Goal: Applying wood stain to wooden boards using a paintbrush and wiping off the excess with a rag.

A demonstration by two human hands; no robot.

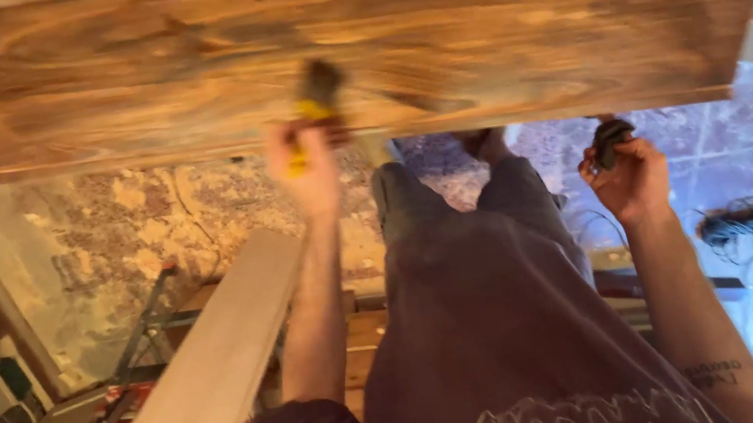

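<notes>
**woodnoob:** What's the left hand (309, 167) doing here?

**grainfan:** It's wrapped tight around a paintbrush (316, 100) with a yellow handle. The dark bristle end sits against the stained wooden board (488, 23), near its lower edge, roughly mid-width. It's blurry, so I can't make out the bristles themselves.

**woodnoob:** And the right hand (631, 176)?

**grainfan:** Curled shut on a small dark object (609, 139), just below the board's bottom edge toward the right. Too blurred to say what it is.

**woodnoob:** Anything else around?

**grainfan:** A pale plank (210, 369) slants up from the lower left, beside the left forearm. A tangle of black cable (750, 216) lies on the tiled floor (729, 146), off to the right.
</notes>
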